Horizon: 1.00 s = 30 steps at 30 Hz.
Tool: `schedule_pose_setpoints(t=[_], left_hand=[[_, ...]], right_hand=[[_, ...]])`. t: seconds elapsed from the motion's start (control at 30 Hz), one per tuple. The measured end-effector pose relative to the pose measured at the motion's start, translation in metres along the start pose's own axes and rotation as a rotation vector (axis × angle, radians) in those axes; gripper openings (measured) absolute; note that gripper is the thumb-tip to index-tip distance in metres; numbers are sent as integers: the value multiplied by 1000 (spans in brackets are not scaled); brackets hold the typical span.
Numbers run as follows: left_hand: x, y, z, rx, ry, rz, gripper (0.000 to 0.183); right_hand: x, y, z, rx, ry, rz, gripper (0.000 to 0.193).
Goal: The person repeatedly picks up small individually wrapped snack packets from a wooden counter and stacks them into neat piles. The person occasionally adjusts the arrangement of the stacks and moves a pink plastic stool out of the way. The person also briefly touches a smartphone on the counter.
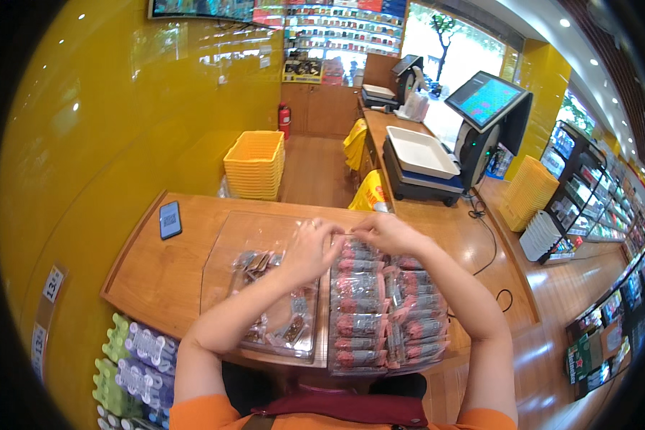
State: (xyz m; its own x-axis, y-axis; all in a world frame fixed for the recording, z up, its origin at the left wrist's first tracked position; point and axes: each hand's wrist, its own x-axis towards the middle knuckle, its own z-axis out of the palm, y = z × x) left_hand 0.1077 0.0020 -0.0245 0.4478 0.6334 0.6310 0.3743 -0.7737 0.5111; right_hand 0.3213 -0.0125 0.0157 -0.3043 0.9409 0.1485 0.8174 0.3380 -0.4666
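My left hand [314, 249] and my right hand [385, 233] come together at the far end of a clear tray. Their fingertips pinch close to each other, and whatever lies between them is too small to make out. Below them, rows of pink-and-grey wrapped snack packets [358, 304] fill this tray, stacked in two columns. To its left, under my left forearm, is a second clear plastic tray [307, 349] with a few loose brown and grey packets [256, 264] scattered in it. Part of that tray is hidden by the arm.
A phone [170, 219] lies on the wooden counter [150, 265] at the left. Stacked yellow baskets [254, 166] stand beyond it. A scale with a white tray [423, 152] and a screen [486, 99] sits at the back right, its black cable [491, 240] trailing across the counter.
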Motion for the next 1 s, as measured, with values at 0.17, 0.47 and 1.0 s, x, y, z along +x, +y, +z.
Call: schedule_pose_setpoints(t=[0.17, 0.47, 1.0], left_hand=[[19, -16, -61, 115, -384, -299, 23], [-50, -109, -51, 750, -873, -346, 63], [-45, -14, -111, -865, -324, -668, 57]], right_hand=[[-60, -11, -49, 146, 195, 42, 31], [-124, -38, -67, 409, 241, 53, 30], [-110, -106, -13, 331, 121, -111, 36]])
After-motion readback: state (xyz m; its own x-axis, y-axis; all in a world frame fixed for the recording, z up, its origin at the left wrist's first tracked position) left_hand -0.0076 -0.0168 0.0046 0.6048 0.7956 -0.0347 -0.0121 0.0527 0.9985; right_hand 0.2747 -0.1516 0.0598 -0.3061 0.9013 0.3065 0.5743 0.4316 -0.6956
